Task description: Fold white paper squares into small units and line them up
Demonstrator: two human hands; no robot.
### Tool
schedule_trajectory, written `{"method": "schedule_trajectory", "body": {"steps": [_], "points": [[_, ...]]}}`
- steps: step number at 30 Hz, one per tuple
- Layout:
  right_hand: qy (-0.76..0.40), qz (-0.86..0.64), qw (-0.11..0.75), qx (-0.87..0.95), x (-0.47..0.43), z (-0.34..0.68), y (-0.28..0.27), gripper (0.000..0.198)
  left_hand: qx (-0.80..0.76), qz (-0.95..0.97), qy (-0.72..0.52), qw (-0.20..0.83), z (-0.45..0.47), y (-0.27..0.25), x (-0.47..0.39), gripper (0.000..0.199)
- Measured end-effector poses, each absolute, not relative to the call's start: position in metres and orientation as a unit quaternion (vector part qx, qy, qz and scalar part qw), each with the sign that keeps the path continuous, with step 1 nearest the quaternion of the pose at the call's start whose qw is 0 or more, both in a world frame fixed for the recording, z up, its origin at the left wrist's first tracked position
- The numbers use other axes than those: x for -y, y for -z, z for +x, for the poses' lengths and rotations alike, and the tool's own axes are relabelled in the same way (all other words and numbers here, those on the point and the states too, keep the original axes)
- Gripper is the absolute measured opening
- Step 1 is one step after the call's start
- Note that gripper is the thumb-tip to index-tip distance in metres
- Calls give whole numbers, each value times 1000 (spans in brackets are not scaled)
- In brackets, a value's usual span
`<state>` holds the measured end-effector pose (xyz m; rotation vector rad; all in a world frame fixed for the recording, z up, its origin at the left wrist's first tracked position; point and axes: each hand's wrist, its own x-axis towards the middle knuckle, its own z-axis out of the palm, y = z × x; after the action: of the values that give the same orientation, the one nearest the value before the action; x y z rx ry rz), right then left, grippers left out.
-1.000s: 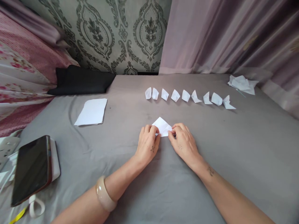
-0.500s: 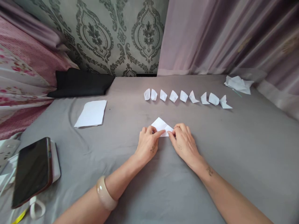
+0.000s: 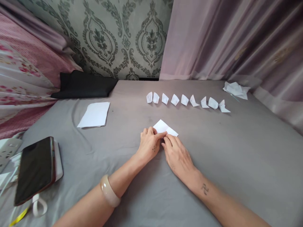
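Observation:
A small folded piece of white paper (image 3: 161,125) lies on the grey cloth in front of me, its pointed corner facing away. My left hand (image 3: 148,142) grips its left part, fingers curled and the thumb stretched across the lower edge. Beside that thumb, my right hand (image 3: 178,153) rests with its fingers extended over the near edge of the paper. The paper's right corner sticks out past the right fingertips, and its lower left part is hidden under my left hand.
Beyond the hands runs a row of several folded white paper pieces (image 3: 175,100). A stack of white paper (image 3: 95,115) lies left, near black cloth (image 3: 85,85). Loose papers (image 3: 236,90) sit at the far right. A phone (image 3: 35,168) and a power strip (image 3: 8,149) are at the left edge.
My right hand has moved left and toward me from the paper's right corner, its fingers straightening along the near edge. My left hand stays on the paper. The view has shifted slightly.

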<state>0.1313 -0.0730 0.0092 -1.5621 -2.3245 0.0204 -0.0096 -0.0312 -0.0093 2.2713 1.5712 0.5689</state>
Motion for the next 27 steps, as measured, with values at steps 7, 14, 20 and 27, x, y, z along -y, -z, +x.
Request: {"method": "schedule_trajectory", "body": {"steps": [7, 14, 20, 27], "points": [[16, -560, 93, 823, 73, 131, -14, 39, -571, 780, -193, 169, -10, 6, 30, 35], [34, -583, 51, 810, 75, 132, -20, 38, -604, 752, -203, 165, -15, 9, 30, 42], [42, -594, 42, 802, 76, 132, -22, 32, -636, 705, -234, 211, -26, 8, 21, 54], [46, -603, 71, 794, 71, 132, -20, 30, -657, 620, -298, 308, -24, -6, 10, 19]]}}
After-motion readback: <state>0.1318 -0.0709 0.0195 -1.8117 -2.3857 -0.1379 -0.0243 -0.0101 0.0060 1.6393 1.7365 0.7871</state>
